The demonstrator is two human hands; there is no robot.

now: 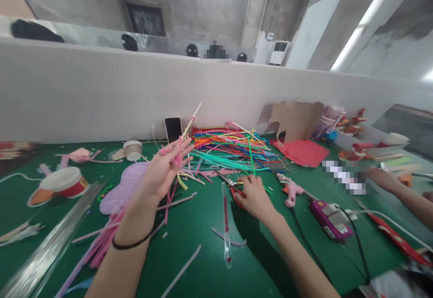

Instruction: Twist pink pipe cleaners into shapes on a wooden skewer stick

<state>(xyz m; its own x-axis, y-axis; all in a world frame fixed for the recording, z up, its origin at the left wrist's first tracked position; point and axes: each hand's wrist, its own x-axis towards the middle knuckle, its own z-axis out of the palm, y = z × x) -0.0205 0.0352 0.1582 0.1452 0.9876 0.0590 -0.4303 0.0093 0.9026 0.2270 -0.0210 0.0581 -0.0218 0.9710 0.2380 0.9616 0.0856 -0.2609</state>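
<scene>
Pale stick (188,127) is held slanted in left hand's (164,169) grip, just left of frame center. Scissors (230,181), right of center, are touched by right hand (254,195); whether grasped can't be told. Colored stems (226,146) are piled behind, on green counter (196,221).

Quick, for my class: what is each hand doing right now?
Left hand: holding a thin stick and pink strip, fingers loosely extended.
Right hand: curled over red-handled scissors; whether its grip is closed can't be told.
</scene>
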